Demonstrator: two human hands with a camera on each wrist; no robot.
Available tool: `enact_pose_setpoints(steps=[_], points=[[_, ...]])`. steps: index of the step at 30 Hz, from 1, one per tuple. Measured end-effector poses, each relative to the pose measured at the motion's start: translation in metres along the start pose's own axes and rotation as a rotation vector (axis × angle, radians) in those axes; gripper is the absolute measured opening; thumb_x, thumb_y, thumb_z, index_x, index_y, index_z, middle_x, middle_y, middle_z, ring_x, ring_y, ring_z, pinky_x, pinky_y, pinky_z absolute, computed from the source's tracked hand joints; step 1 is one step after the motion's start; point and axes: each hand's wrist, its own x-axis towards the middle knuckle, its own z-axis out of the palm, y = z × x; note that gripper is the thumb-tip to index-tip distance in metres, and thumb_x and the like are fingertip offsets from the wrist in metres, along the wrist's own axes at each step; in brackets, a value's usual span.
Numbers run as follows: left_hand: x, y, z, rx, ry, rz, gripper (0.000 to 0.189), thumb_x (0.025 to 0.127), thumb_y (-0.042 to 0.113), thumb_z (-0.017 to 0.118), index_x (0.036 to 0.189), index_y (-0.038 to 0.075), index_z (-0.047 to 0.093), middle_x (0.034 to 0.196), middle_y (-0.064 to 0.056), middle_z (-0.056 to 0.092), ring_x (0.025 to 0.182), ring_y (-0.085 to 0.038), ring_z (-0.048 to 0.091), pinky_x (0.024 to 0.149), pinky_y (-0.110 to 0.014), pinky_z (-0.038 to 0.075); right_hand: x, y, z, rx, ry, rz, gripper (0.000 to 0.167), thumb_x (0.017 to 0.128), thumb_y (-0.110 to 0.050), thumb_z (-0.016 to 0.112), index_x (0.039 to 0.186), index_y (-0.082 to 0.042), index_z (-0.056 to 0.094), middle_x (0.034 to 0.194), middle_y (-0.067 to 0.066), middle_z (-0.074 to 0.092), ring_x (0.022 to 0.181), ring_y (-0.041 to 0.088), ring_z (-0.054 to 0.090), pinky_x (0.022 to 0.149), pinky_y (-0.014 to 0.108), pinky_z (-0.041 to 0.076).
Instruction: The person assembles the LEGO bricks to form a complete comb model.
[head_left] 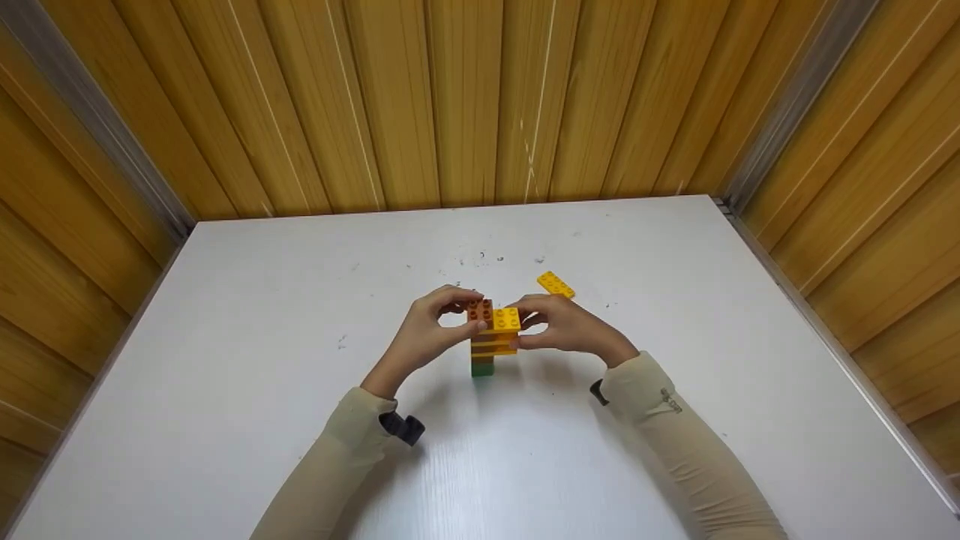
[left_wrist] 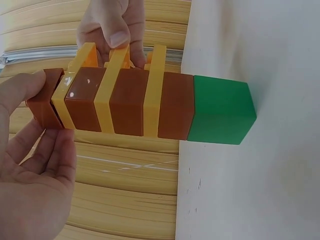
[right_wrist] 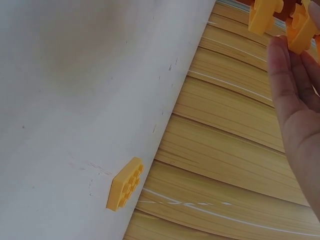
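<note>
A toy-brick tower of brown bricks (left_wrist: 127, 102) alternating with thin yellow plates (left_wrist: 154, 97) stands upright on a green brick (head_left: 482, 369) at the table's middle. The yellow plates jut out to the right side. My left hand (head_left: 429, 331) pinches the topmost brown brick (head_left: 480, 309) between thumb and fingers; in the left wrist view that brick sits slightly tilted, a narrow gap under one edge. On the other side, my right hand (head_left: 566, 326) grips the jutting end of the middle yellow plate, thumb on one face and fingers behind it.
Behind the right hand, a loose yellow plate (head_left: 556, 284) lies on the white table (head_left: 262, 337), studs up. Wood-patterned panels (head_left: 465, 105) rise along the table's back and sides. Dark scuffs mark the tabletop near the tower.
</note>
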Motion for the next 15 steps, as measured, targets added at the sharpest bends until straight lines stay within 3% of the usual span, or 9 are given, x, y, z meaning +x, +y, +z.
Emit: enact_pose_setpoints(steps=[8, 15], points=[[-0.0005, 0.0012, 0.0012, 0.039, 0.008, 0.035, 0.035, 0.084, 0.025, 0.075, 0.116, 0.013, 0.067, 0.112, 0.0, 0.066, 0.103, -0.017, 0.058, 0.098, -0.042, 0.048, -0.0007, -0.0012, 0.0007, 0.037, -0.01, 0.007, 0.038, 0.085, -0.007, 0.072, 0.12, 0.001, 0.062, 0.115, 0.016, 0.064, 0.107, 0.031, 0.062, 0.094, 0.046, 0.051], [-0.0001, 0.0023, 0.0007, 0.067, 0.015, 0.06, 0.032, 0.083, 0.024, 0.075, 0.114, 0.015, 0.068, 0.11, 0.0, 0.065, 0.101, -0.016, 0.059, 0.095, -0.042, 0.049, -0.0009, 0.0029, -0.0013, 0.024, -0.019, -0.001, 0.037, 0.086, -0.017, 0.073, 0.119, -0.005, 0.063, 0.113, 0.01, 0.065, 0.106, 0.023, 0.062, 0.095, 0.036, 0.052]])
